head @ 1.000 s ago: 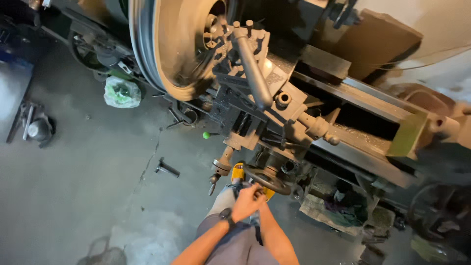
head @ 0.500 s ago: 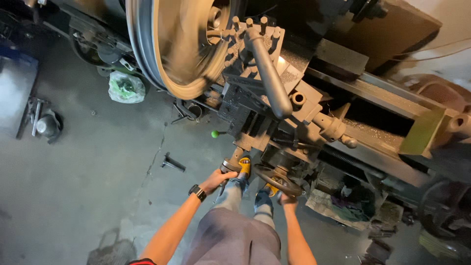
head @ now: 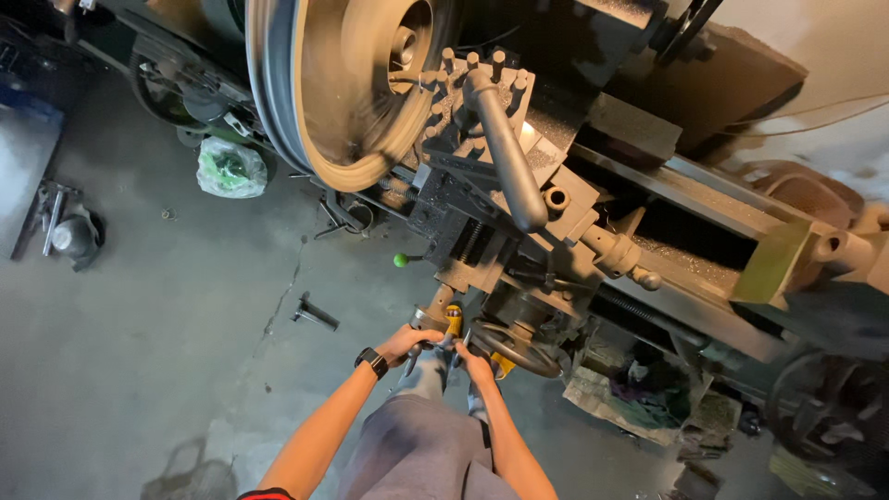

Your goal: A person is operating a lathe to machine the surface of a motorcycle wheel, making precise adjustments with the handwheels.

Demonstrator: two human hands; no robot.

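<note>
I look down at a big grey lathe (head: pixel 593 231). A large round metal wheel (head: pixel 352 83) spins blurred in its chuck. My left hand (head: pixel 405 343), with a dark watch on the wrist, is closed on the small crank handle (head: pixel 433 319) at the front of the carriage. My right hand (head: pixel 474 359) is beside it, fingers closed on the same handle, just left of the dark carriage handwheel (head: pixel 519 350). Above them stands the tool post with its long grey lever (head: pixel 505 148).
A green-knobbed lever (head: pixel 401 260) sticks out left of the carriage. On the concrete floor lie a small dark tool (head: pixel 315 315), a white-green plastic bag (head: pixel 230 167) and metal parts (head: pixel 65 231). Rags and clutter (head: pixel 648 384) sit under the lathe bed.
My left hand moved off the handwheel onto the crank handle. My right hand then left the handwheel and came in beside the left. The view shifted closer.
</note>
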